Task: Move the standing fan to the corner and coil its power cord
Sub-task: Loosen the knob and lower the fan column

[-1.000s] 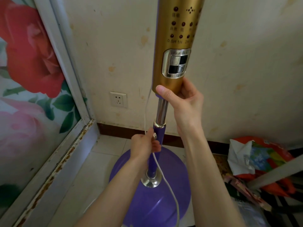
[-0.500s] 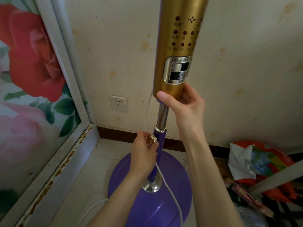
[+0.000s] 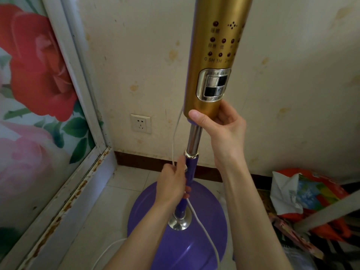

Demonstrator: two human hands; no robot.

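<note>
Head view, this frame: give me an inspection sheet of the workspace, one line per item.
Surface: pale tiled floor, purple fan base standing on it.
Job's things: standing fan's gold control column upright over chrome and purple pole.
Clutter: colourful bags heaped on the right.
Grippers: left hand around pole and cord; right hand grips column's lower end.
Cables: white power cord hangs from column, through left hand, across base.
Surroundings: stained wall, wall socket, rose-printed panel forming corner.

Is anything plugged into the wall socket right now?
No, the wall socket shows bare slots with no plug in it, while the white cord runs past the left hand toward the floor.
</note>
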